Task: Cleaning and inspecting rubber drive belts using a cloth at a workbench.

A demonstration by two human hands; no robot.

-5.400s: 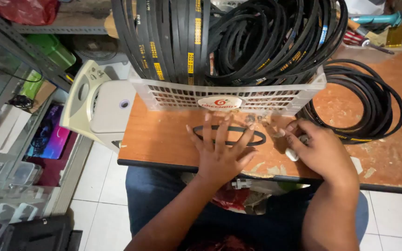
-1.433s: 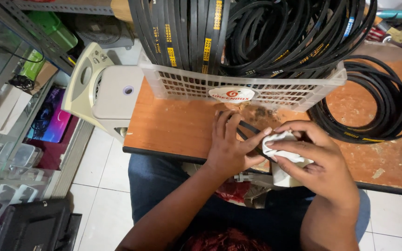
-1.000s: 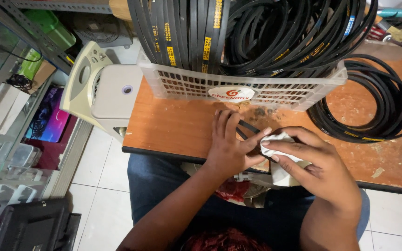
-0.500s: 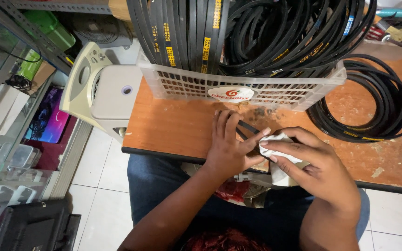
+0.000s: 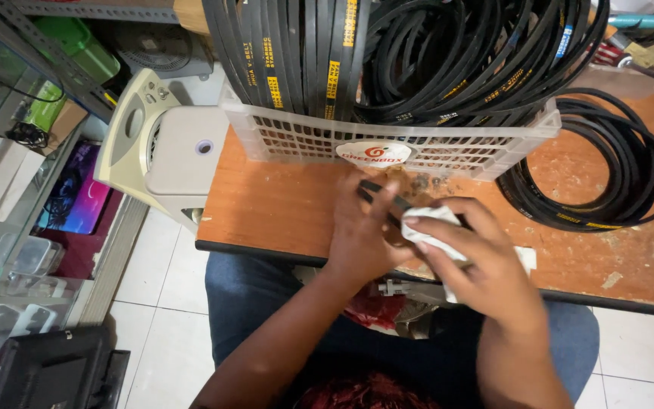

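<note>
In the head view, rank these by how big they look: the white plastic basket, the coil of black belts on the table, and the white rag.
1. White plastic basket, widest.
2. Coil of black belts on the table.
3. White rag in the right hand, far smaller, partly hidden.

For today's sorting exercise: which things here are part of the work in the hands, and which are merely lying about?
In the work:
left hand pressing down the small black belt
right hand holding the white cloth against it
orange table under them

Lying about:
white basket of belts
coiled black belts
beige appliance
green containers
</note>
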